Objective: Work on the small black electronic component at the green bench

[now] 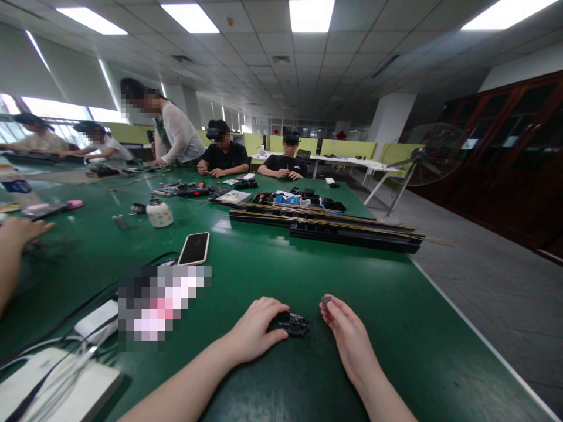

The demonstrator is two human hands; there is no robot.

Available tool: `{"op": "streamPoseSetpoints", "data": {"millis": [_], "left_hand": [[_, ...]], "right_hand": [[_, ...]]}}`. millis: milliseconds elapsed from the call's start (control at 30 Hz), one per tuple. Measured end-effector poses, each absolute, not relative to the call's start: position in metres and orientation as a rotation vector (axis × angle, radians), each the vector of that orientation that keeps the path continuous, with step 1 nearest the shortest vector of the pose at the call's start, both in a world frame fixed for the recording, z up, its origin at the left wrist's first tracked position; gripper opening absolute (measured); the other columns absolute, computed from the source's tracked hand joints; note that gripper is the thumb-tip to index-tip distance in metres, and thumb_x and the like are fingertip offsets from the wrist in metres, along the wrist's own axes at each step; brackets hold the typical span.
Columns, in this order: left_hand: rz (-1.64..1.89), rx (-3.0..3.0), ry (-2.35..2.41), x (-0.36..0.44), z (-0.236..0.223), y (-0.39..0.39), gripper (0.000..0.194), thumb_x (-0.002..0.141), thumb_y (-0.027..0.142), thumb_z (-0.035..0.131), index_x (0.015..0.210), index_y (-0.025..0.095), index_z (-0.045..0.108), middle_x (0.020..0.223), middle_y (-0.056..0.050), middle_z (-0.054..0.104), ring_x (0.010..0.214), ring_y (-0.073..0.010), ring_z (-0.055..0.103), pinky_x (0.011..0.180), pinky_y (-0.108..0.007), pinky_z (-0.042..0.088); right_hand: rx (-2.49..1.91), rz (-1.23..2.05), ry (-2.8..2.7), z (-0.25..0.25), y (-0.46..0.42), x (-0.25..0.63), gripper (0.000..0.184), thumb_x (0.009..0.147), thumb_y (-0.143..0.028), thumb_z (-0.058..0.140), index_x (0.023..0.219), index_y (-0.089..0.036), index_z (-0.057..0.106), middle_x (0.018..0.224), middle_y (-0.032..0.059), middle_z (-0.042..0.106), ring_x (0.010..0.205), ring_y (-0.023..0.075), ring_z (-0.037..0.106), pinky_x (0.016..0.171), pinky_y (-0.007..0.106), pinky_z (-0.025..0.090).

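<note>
My left hand (259, 328) rests on the green table (229, 387) with its fingers curled round one end of a small black mechanical part (295, 324). Thin silvery pieces show on top of that part, but its exact kind is too small to make out. To the right of it, slightly raised, my right hand (347, 331) pinches a small grey metal piece (326, 300) between thumb and fingertips. A gap of bare table lies between the grey piece and the black part.
A phone (194, 249), a patterned jar (159, 213) and a white power strip (48, 387) with cables lie to the left. Long black rails (352, 235) with thin brass-coloured rods stretch across the table ahead. Another person's hand (17, 234) reaches in at far left; several people sit beyond.
</note>
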State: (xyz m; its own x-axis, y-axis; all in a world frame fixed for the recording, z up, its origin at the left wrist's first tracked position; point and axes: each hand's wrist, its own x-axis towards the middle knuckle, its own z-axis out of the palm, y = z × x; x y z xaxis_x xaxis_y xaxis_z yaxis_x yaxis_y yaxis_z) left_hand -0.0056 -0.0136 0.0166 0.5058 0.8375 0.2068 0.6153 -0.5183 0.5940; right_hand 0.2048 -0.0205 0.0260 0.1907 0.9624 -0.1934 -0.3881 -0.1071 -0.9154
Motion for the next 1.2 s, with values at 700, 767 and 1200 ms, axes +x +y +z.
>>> {"op": "streamPoseSetpoints", "data": {"millis": [700,767,1200], "left_hand": [[0.675,2.306,1.188,-0.005,0.015,-0.013,0.04,0.077,0.026,0.065,0.115,0.025,0.053,0.11,-0.005,0.058,0.104,-0.0232,0.05,0.092,-0.037,0.038],[0.686,2.306,1.187,-0.006,0.014,-0.013,0.04,0.077,0.026,0.066,0.115,0.025,0.053,0.11,-0.004,0.057,0.104,-0.0232,0.049,0.091,-0.037,0.038],[0.704,2.331,1.194,-0.005,0.014,-0.014,0.04,0.076,0.026,0.068,0.113,0.023,0.054,0.108,-0.004,0.059,0.102,-0.0218,0.05,0.09,-0.034,0.039]], "right_hand": [[-1.207,1.166,-1.086,0.017,-0.024,0.198,0.039,0.055,-0.043,0.076,0.085,-0.019,0.07,0.086,0.0068,0.073,0.085,0.0239,0.065,0.086,0.04,0.048],[-1.236,1.102,-1.22,0.013,-0.026,0.197,0.035,0.06,-0.041,0.073,0.088,-0.02,0.07,0.088,0.0068,0.072,0.087,0.0246,0.064,0.086,0.041,0.047],[-1.326,0.757,-1.799,0.019,-0.036,0.191,0.021,0.069,-0.022,0.065,0.087,-0.031,0.072,0.102,0.0055,0.064,0.102,0.0276,0.054,0.092,0.043,0.04]]}}
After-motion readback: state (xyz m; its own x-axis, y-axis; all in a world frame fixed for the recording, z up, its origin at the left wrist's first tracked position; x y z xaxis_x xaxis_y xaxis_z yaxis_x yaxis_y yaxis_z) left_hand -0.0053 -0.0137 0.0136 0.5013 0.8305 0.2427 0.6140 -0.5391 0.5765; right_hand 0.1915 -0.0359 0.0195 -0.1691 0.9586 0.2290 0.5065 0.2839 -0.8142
